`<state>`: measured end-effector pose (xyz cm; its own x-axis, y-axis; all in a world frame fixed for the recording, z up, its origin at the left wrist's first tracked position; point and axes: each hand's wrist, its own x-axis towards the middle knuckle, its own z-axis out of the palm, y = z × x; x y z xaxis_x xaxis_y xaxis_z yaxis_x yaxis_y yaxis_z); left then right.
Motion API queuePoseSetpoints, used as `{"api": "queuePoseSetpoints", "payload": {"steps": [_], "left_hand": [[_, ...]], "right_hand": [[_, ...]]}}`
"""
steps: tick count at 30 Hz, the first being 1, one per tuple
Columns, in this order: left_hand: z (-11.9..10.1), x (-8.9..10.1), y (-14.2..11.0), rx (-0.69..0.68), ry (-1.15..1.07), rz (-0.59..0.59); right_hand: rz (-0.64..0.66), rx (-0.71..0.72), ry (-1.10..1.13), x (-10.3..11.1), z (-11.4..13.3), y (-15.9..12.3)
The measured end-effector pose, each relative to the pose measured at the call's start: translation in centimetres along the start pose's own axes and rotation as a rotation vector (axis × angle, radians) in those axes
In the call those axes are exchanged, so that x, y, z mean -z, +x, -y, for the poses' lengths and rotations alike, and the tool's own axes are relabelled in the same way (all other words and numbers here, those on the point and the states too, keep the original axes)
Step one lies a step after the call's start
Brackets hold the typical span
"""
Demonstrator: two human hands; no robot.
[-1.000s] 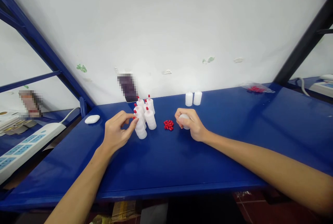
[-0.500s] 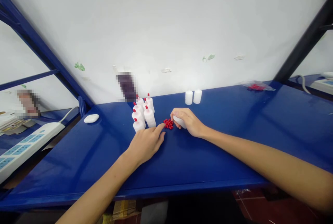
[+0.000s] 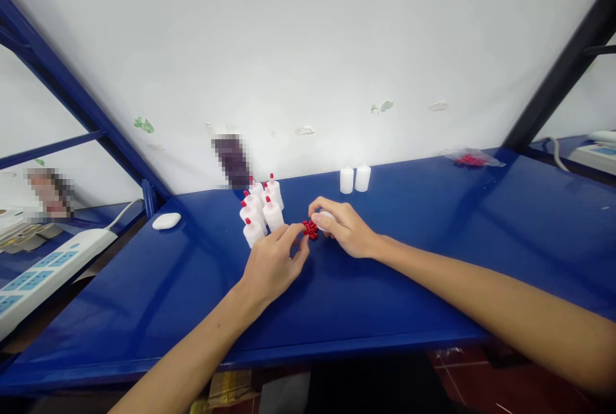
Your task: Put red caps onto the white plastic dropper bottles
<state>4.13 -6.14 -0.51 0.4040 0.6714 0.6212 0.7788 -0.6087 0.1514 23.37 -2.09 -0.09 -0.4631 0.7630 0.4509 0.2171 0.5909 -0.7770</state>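
My right hand (image 3: 347,229) is wrapped around a white plastic bottle (image 3: 327,220), tilted on its side, most of it hidden by the fingers. Just left of it, a small pile of red caps (image 3: 311,230) lies on the blue table. At the pile's left edge, my left hand (image 3: 274,258) has its thumb and index finger pinched together at a red cap (image 3: 305,228). Behind the left hand stands a group of several white bottles (image 3: 273,214) with red-capped nozzles.
Two white bottles (image 3: 346,180) without red tips stand near the wall. A clear bag with red caps (image 3: 470,160) lies at the back right. On the left are a white rounded object (image 3: 166,221) and a power strip (image 3: 58,266). Blue posts (image 3: 77,86) frame the table (image 3: 385,311).
My left thumb and index finger have closed in on the red caps. The right hand has shifted slightly left and turned, with the bottle still in it.
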Motion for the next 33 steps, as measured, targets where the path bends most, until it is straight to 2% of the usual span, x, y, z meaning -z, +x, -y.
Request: {"api": "queuePoseSetpoints", "payload": {"steps": [1, 3, 8, 18, 28, 33], "left_hand": [[-0.2, 0.1, -0.1, 0.002, -0.070, -0.086], [-0.5, 0.4, -0.1, 0.032, -0.178, -0.182], [-0.7, 0.9, 0.1, 0.104, -0.363, -0.205], [-0.8, 1.0, -0.4, -0.068, -0.365, -0.324], [-0.3, 0.9, -0.4, -0.066, -0.411, -0.262], [-0.3, 1.4, -0.1, -0.068, -0.354, -0.236]], "right_hand": [[0.024, 0.019, -0.046, 0.1, 0.2, -0.1], [0.090, 0.060, -0.140, 0.2, 0.4, -0.2], [0.197, 0.185, -0.309, 0.1, 0.6, -0.3], [0.179, 0.235, -0.336, -0.1, 0.2, -0.5], [0.096, 0.311, -0.449, -0.4, 1.1, -0.7], [0.139, 0.215, -0.433, -0.3, 1.5, -0.9]]}}
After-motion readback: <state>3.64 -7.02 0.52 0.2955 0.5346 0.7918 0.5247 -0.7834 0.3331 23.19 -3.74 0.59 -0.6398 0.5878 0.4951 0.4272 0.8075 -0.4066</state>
